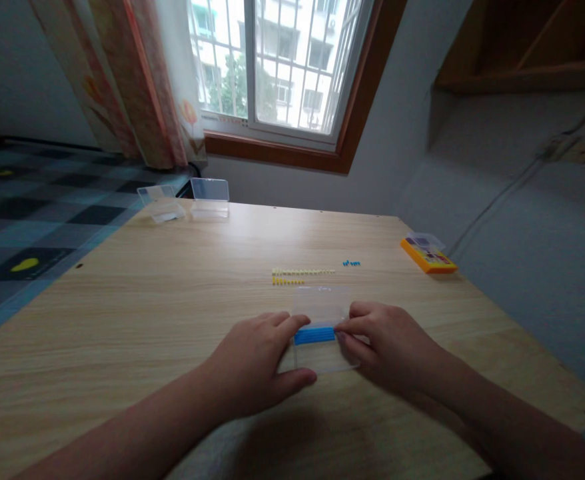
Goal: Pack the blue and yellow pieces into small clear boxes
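In front of me on the table lies a clear plastic box (pixel 328 357) with its lid (pixel 320 303) open away from me. A row of thin blue sticks (pixel 315 335) lies side by side in it. My left hand (pixel 262 360) is closed around the box's left side, thumb at the near edge and index finger by the left end of the sticks. At their right end, my right hand (pixel 385 337) is closed, its fingertips pinched against the sticks. Just past the lid are rows of small pale yellow pieces (pixel 305 272) and small yellow pieces (pixel 286 281).
Small blue pieces (pixel 351 263) lie beyond the box to the right. An orange case (pixel 430 257) sits at the table's right edge. Two open clear boxes, a left one (pixel 165 212) and a right one (pixel 210 208), stand at the far left corner of the wooden table (pixel 172 300).
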`<state>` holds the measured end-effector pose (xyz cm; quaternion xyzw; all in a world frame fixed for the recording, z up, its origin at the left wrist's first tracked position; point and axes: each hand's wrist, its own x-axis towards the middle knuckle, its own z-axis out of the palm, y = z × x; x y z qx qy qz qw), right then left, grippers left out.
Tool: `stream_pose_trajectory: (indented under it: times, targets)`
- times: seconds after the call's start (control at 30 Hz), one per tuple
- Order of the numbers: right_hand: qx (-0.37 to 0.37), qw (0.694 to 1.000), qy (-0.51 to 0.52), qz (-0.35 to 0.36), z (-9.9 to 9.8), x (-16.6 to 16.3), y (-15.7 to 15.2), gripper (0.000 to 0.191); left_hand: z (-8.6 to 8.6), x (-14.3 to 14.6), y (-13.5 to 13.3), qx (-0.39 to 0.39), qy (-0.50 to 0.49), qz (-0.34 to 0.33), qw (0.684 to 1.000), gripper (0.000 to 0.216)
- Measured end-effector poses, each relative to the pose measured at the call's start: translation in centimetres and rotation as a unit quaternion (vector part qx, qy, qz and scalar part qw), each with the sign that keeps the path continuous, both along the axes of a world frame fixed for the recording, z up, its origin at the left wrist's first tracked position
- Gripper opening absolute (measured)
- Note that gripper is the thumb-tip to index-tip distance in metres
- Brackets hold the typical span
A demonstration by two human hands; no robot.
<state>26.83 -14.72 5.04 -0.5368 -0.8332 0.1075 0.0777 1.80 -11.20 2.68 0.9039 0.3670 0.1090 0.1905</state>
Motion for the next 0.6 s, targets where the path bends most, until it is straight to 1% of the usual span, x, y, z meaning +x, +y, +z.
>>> stream_pose_trajectory:
  times: [0.27, 0.43, 0.6]
  targets:
    - [0.009, 1.000, 0.003, -0.011, 0.06, 0.31, 0.05, 0.025, -0.01, 0.00, -0.01, -0.007, -0.002, 0.002, 1.000, 0.061]
    - [-0.003, 1.000, -0.007, -0.014, 0.01, 0.12, 0.02, 0.026, 0.13, 0.01, -0.09, -0.007, -0.003, 0.000, 1.000, 0.061]
    - [-0.006, 1.000, -0.005, -0.014, -0.18, -0.12, -0.03, 0.026, -0.13, 0.00, -0.03, 0.003, -0.005, 0.000, 1.000, 0.060]
